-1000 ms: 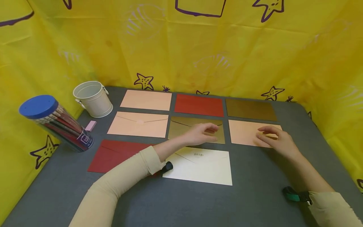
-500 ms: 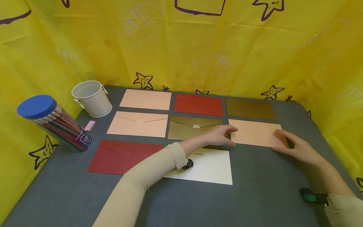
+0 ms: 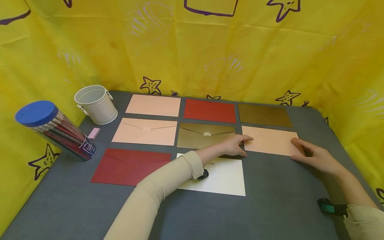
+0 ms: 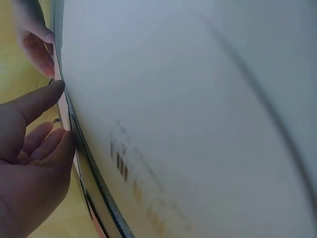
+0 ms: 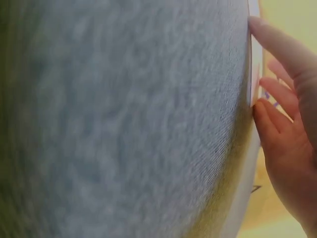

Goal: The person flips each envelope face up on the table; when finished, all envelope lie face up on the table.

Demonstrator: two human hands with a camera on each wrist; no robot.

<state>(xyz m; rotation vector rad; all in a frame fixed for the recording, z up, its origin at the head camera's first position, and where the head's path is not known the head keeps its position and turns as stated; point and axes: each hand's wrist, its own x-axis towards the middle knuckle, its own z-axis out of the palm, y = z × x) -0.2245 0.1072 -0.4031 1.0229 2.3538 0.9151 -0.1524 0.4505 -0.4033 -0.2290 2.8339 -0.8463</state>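
A pale pink envelope [image 3: 270, 140] lies flat on the grey table at the right end of the middle row, between both hands. At its left edge, my left hand [image 3: 231, 145] has its fingers and thumb spread apart, with fingertips just over the edge. My right hand [image 3: 318, 158] touches around the opposite short edge, thumb near the lower corner. Beneath the left forearm, a white envelope [image 3: 222, 180] with a barcode is partly covered. A gold envelope [image 3: 198, 136] with a round seal sits left of the left hand. Close up, the right wrist view shows right fingertips [image 5: 257, 106] by the paper edge.
Behind lie a pink [image 3: 153, 105], a red [image 3: 210, 111] and a brown-gold envelope [image 3: 264, 115]. Further left are another pink envelope [image 3: 144, 132] and a dark red one [image 3: 126, 166]. A white bucket [image 3: 97, 105], pink eraser [image 3: 94, 133] and blue-lidded pencil tub [image 3: 60, 130] stand left.
My left hand has moved right, from over the gold envelope to the pink one's left edge. The right hand has shifted right to its other edge. The envelopes stay in place.
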